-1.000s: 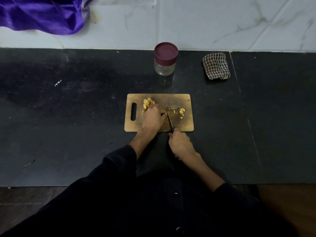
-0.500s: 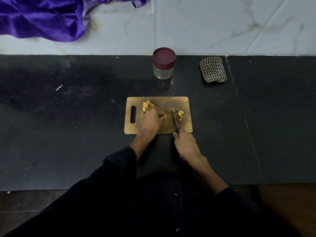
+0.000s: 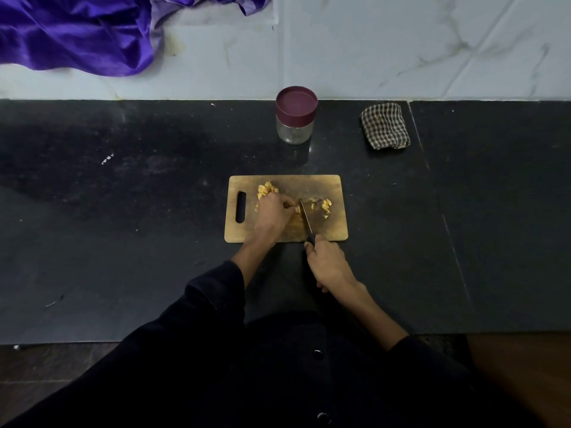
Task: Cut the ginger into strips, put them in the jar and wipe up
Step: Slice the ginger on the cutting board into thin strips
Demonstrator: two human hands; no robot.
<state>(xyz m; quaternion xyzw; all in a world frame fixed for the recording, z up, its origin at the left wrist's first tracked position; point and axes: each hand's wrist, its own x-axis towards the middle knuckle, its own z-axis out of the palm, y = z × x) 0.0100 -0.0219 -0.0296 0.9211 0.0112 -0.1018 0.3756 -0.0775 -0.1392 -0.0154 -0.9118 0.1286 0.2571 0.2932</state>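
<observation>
A wooden cutting board [image 3: 335,233] lies on the black counter. My left hand [image 3: 272,211] pinches a small piece of ginger [image 3: 297,209] on the board. Beside those fingertips stands the blade of a knife [image 3: 306,219], its handle gripped by my right hand [image 3: 329,264] at the board's near edge. Cut ginger strips [image 3: 324,205] lie right of the blade, and another ginger pile [image 3: 267,189] lies behind my left hand. A glass jar [image 3: 295,131] with a maroon lid [image 3: 296,101] on it stands behind the board.
A folded checked cloth [image 3: 384,126] lies at the back right of the counter [image 3: 123,211]. Purple fabric [image 3: 77,32] hangs over the tiled wall at the top left. The counter's front edge runs just before my body.
The knife blade has shifted slightly along the ginger beside my left fingers. The view has tilted up, showing more of the wall.
</observation>
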